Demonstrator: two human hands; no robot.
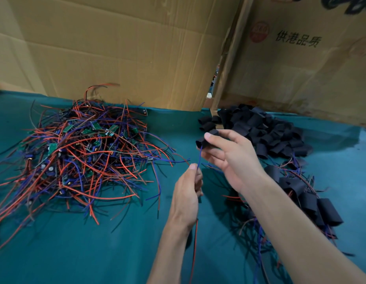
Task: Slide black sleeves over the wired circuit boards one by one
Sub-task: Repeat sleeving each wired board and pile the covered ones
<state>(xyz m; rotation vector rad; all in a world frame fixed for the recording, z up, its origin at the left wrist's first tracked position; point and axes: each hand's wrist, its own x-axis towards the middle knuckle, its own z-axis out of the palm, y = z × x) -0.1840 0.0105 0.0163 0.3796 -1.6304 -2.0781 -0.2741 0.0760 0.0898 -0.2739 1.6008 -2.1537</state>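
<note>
Head view: right hand (225, 158) fingers pinch black sleeve (206, 139) at frame center; left hand (187, 193) fingers pinch blue wire (199, 158) below it. Wired circuit boards (79, 152) piled left on bench (96, 253).

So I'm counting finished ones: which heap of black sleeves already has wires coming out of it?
The heap by the right forearm: red and blue wires trail from its sleeves. The far pile by the cardboard shows none.

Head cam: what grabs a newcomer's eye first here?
The big tangle of red, blue and black wired boards heaped at left on the green table. At centre, the right hand holds a black sleeve while the left hand pinches a blue wire running into it. Loose sleeves pile behind, against cardboard.
</note>
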